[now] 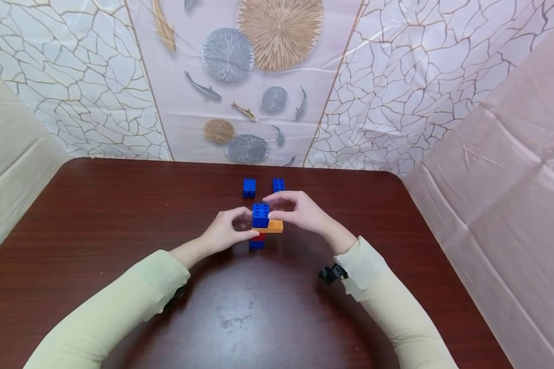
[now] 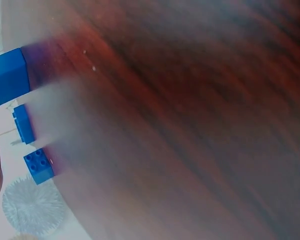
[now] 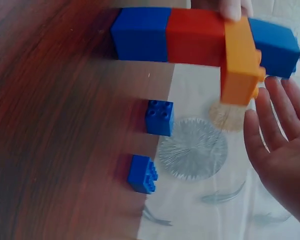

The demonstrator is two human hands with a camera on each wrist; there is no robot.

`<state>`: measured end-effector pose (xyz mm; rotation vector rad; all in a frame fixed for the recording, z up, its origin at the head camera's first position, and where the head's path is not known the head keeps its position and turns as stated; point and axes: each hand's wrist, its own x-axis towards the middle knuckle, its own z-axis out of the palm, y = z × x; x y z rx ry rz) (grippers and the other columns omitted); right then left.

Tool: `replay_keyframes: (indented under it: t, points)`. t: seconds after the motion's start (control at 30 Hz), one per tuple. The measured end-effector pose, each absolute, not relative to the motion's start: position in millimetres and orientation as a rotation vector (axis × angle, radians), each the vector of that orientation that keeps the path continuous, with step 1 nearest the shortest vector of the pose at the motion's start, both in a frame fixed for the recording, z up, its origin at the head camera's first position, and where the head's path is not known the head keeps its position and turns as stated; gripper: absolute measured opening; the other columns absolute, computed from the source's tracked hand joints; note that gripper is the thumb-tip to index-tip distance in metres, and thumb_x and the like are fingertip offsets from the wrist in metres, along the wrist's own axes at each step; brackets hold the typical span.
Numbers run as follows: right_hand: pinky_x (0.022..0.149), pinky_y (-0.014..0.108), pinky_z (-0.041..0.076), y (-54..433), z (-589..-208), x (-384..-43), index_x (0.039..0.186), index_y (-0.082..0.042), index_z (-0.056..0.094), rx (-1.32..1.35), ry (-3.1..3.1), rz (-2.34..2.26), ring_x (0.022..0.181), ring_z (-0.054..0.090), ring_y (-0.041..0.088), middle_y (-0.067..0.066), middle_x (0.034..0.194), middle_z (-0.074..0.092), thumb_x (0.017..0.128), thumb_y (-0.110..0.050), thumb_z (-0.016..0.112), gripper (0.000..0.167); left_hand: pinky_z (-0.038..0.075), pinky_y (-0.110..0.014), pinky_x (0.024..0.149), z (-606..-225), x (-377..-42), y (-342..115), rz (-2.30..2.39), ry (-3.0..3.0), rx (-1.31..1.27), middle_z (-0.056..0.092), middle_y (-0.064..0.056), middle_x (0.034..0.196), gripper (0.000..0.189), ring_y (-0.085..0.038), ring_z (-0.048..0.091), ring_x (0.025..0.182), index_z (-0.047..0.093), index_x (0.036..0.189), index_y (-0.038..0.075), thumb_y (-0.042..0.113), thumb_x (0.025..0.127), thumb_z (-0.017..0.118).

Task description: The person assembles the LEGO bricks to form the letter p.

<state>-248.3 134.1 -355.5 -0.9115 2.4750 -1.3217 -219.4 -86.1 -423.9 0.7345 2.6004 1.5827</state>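
A stack of toy building blocks stands in front of me in the head view. From the bottom it runs blue block [image 3: 141, 35], red block [image 3: 196, 37], orange block [image 3: 238, 60], then blue top block [image 1: 260, 215]. The orange block juts out to the right. My left hand [image 1: 223, 230] grips the stack from the left, its thumb across the front near the red and orange blocks. My right hand [image 1: 300, 211] is at the right of the blue top block, thumb tip close to its side. Its fingers look extended in the right wrist view.
Two loose blue blocks lie farther back: one at the left [image 1: 249, 188], one at the right [image 1: 278, 184], partly behind the right hand. The dark wooden table [image 1: 97, 215] ends at a patterned cloth backdrop [image 1: 240, 102], with cloth walls on both sides.
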Motion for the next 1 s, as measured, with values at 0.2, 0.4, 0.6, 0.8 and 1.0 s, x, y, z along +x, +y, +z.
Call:
replay_keyframes:
  t: [0.2,0.4,0.6,0.8,1.0]
  points:
    - [0.083,0.036,0.05,132.7,-365.1,-270.9,0.117,-0.005,0.063,-0.755,2.537,-1.423,0.097,0.06,0.025,0.02,0.11,0.065,0.088,-0.016,0.064,0.031,0.054,-0.036,0.083,-422.5,-219.2,-98.0,1.547,2.626,0.748,0.069,-0.008,0.097,0.032,-0.019,0.064,0.088,0.063,0.104,0.006,0.02,0.078,0.076]
    - [0.092,0.042,0.048,122.6,-382.3,-298.4,0.122,-0.007,0.059,-0.656,2.634,-1.338,0.11,0.057,0.028,0.018,0.123,0.06,0.086,-0.019,0.067,0.038,0.053,-0.036,0.084,-422.8,-217.5,-106.6,1.547,2.623,0.718,0.069,-0.007,0.098,0.033,-0.018,0.063,0.088,0.063,0.106,0.007,0.02,0.079,0.075]
    - [0.095,0.041,0.048,108.1,-400.1,-320.7,0.129,-0.007,0.054,-0.647,2.702,-1.16,0.115,0.053,0.028,0.013,0.13,0.055,0.088,-0.013,0.064,0.043,0.055,-0.035,0.082,-423.6,-216.4,-106.1,1.563,2.622,0.692,0.068,-0.01,0.099,0.035,-0.021,0.063,0.09,0.062,0.108,0.005,0.019,0.078,0.076]
    - [0.096,0.041,0.047,90.7,-409.9,-333.1,0.129,-0.007,0.053,-0.719,2.737,-1.048,0.114,0.053,0.029,0.014,0.13,0.053,0.087,-0.008,0.065,0.044,0.055,-0.034,0.082,-425.2,-216.2,-104.6,1.582,2.606,0.673,0.068,-0.01,0.099,0.034,-0.021,0.063,0.09,0.061,0.107,0.005,0.018,0.079,0.075]
    - [0.102,0.042,0.043,77.4,-417.5,-340.6,0.136,-0.008,0.047,-0.719,2.721,-0.987,0.121,0.05,0.031,0.015,0.137,0.047,0.087,-0.017,0.066,0.053,0.054,-0.036,0.084,-427.1,-215.6,-106.5,1.601,2.59,0.671,0.068,-0.01,0.099,0.031,-0.02,0.063,0.091,0.061,0.106,0.006,0.019,0.08,0.074]
